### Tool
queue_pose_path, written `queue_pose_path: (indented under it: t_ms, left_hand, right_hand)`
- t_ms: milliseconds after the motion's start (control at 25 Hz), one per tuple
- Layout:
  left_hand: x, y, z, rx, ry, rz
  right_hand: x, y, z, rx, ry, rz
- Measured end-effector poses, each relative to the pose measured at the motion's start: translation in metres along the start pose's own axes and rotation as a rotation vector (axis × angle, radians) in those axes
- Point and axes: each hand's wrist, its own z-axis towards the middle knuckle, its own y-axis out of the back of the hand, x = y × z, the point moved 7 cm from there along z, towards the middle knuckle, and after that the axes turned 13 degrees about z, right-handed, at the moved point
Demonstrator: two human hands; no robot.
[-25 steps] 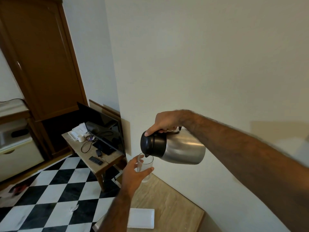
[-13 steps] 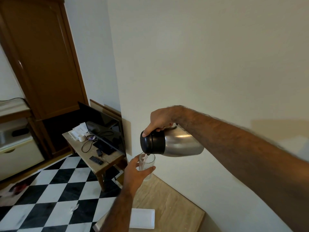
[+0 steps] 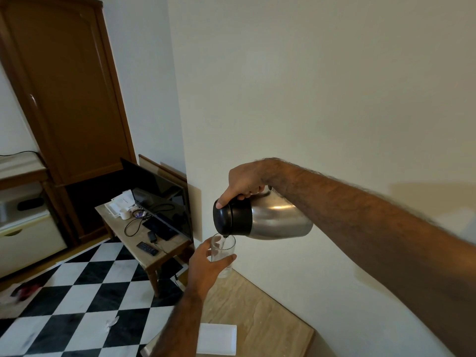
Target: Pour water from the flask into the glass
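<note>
A steel flask point(image 3: 275, 219) with a black top lies tipped nearly flat in the air, spout down to the left. My right hand point(image 3: 244, 182) grips its handle from above, thumb on the black lid. Just below the spout stands a clear glass point(image 3: 223, 251), held upright above the table's far corner. My left hand point(image 3: 206, 269) is wrapped around it from the left. A thin stream of water runs from the spout into the glass.
A beige stone-topped table point(image 3: 257, 320) sits below, against the white wall, with a white folded napkin point(image 3: 219, 337) near its front edge. To the left is a low wooden table point(image 3: 154, 258) with a TV, remote and cables, on a checkered floor.
The flask has tipped further and risen slightly, its spout now right over the rim. Water has begun flowing into the glass. My left hand has kept the glass in place.
</note>
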Motion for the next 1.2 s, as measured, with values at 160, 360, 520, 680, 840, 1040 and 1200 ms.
queue_pose_path:
  t_ms: [160,360,520,680,840,1040,1200]
  left_hand:
    - [0.0,0.001,0.001,-0.006,-0.001,0.001]
    - [0.001,0.003,0.001,-0.011,0.002,-0.017]
    - [0.003,0.005,0.002,-0.015,0.005,-0.022]
    - [0.007,0.006,0.003,-0.007,-0.001,0.008]
    - [0.008,0.007,0.002,-0.008,-0.001,-0.005]
    - [0.004,0.008,-0.001,-0.009,0.001,-0.008]
    - [0.004,0.009,-0.004,-0.016,-0.006,-0.016]
  right_hand:
    - [0.004,0.001,0.001,-0.003,-0.001,-0.005]
    - [0.007,0.002,0.0,-0.005,0.001,-0.011]
    - [0.011,0.002,-0.001,-0.018,0.014,-0.053]
    - [0.015,0.003,-0.001,-0.012,0.014,-0.049]
    - [0.018,0.002,-0.001,0.004,0.02,-0.04]
    - [0.018,0.001,-0.001,0.008,0.009,-0.043]
    - [0.018,0.003,-0.004,0.0,0.011,-0.045]
